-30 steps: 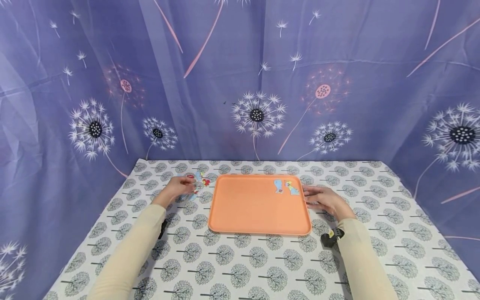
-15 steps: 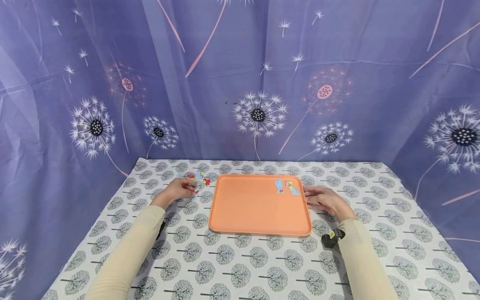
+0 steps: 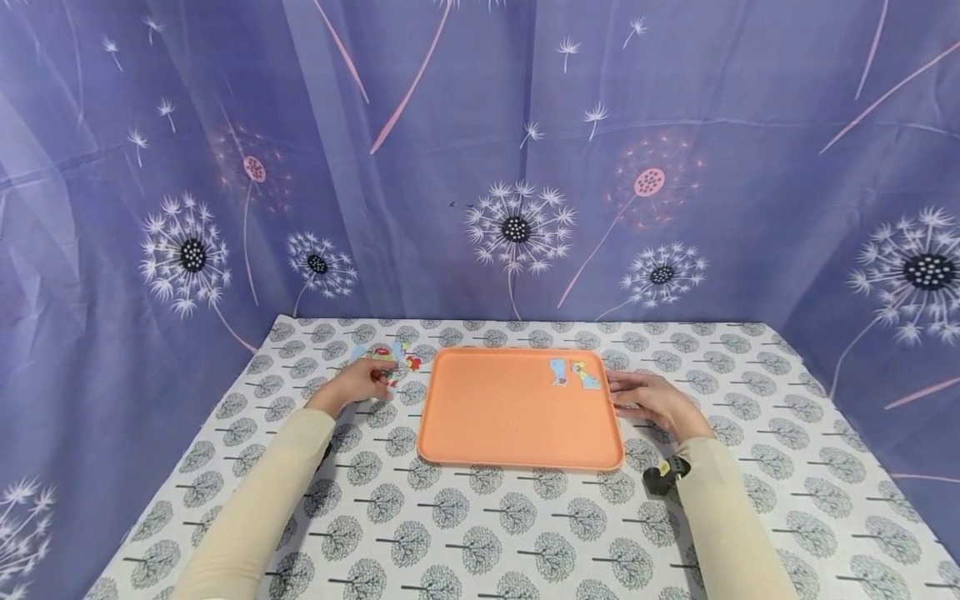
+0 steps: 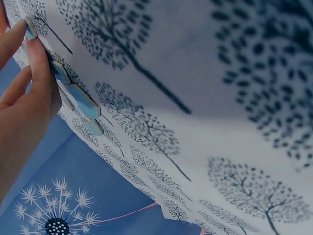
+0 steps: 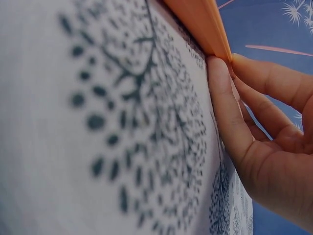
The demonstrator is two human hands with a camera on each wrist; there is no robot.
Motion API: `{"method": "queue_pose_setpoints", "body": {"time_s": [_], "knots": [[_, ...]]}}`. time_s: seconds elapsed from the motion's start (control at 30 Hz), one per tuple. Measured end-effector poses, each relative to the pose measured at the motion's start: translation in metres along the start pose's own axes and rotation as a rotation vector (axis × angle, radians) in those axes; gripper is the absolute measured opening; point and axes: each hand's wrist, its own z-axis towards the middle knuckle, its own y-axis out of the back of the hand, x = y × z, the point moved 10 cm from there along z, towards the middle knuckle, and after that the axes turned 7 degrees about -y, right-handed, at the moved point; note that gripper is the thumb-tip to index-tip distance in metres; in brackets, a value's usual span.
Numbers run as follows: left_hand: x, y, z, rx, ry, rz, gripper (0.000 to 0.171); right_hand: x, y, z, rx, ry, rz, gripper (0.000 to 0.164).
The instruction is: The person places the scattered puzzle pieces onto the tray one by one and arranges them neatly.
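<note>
At the left of the table my left hand (image 3: 355,385) pinches a small flat puzzle piece (image 4: 31,28) between thumb and finger, close over the cloth. Several more light-blue puzzle pieces (image 4: 84,100) lie just beyond the fingers, partly hidden by them in the head view. On the right, my right hand (image 3: 654,403) holds the edge of the orange tray (image 3: 517,417), thumb low at its side and fingertips at the rim in the right wrist view. Two puzzle pieces, one blue (image 3: 558,372) and one blue and yellow (image 3: 585,376), sit side by side in the tray's far right corner.
A white tablecloth (image 3: 480,542) printed with grey trees covers the table. Purple dandelion curtains (image 3: 420,233) hang behind and at both sides. A red puzzle piece (image 3: 413,363) lies between the left hand and the tray. A black wrist camera (image 3: 664,475) is strapped to the right wrist.
My left hand has shifted slightly to the right among the pieces, its fingers drawing together at one of them. My right hand and the tray have stayed in place.
</note>
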Motion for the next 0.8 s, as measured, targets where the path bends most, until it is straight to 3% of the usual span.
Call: {"method": "queue_pose_setpoints", "body": {"time_s": [0.33,0.67,0.8], "knots": [[-0.0079,-0.0020,-0.0003,0.016,-0.013,-0.007,0.068,-0.0005,-0.0006,-0.0012,0.000,-0.003,0.012,0.065],[-0.0049,0.0019,0.0027,-0.047,-0.009,0.039,0.064,-0.0002,0.0000,-0.0014,0.002,0.005,-0.005,0.064],[-0.0038,0.0034,0.0016,-0.083,-0.004,-0.023,0.056,-0.0007,-0.0003,-0.0009,0.003,0.003,-0.005,0.064]]}}
